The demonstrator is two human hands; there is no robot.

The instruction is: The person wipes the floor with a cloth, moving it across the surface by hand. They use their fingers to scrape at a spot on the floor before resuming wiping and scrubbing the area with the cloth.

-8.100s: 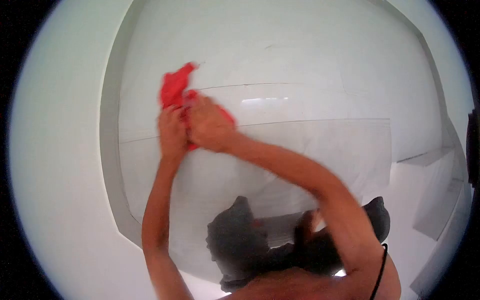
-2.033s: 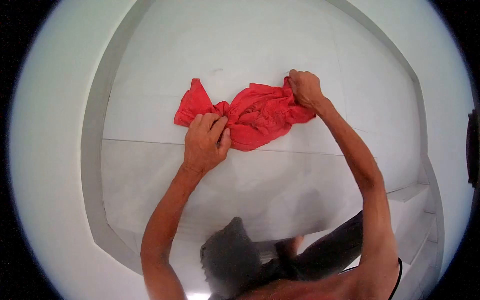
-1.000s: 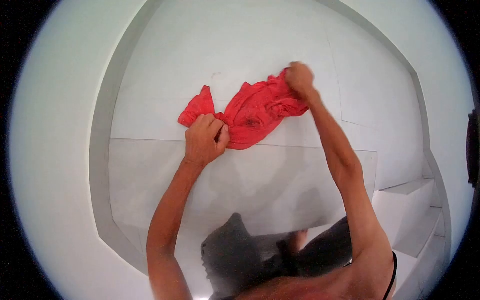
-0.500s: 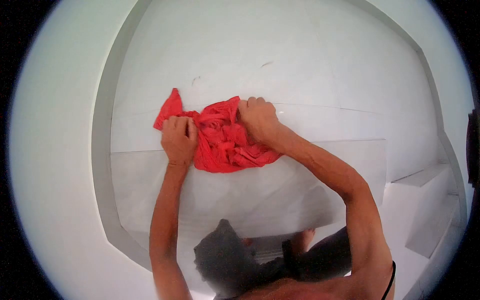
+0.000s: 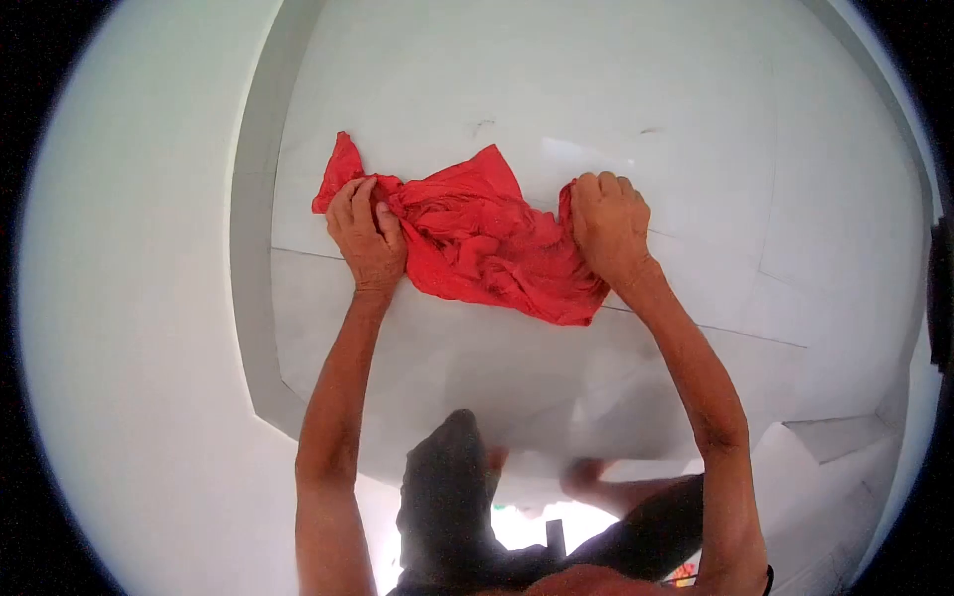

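A crumpled red cloth [image 5: 487,238] lies on the pale tiled floor [image 5: 427,348], stretched sideways between my hands. My left hand [image 5: 366,230] grips its left part, fingers curled over the fabric, and a pointed corner sticks out beyond them. On the other side my right hand [image 5: 610,223] is closed on the cloth's right edge, with a bit of red showing past the knuckles. The middle of the cloth is bunched in folds, and one peak points away from me.
A grey skirting [image 5: 256,228] runs along the white wall [image 5: 139,278] at the left. Steps [image 5: 835,437] rise at the lower right. My dark-clothed knee [image 5: 447,477] and a bare foot [image 5: 586,477] are close below. Small dark marks [image 5: 483,126] dot the floor ahead.
My right hand has moved right with the cloth's edge, so the cloth is spread wider. My left hand still holds the left part. The camera view has shifted.
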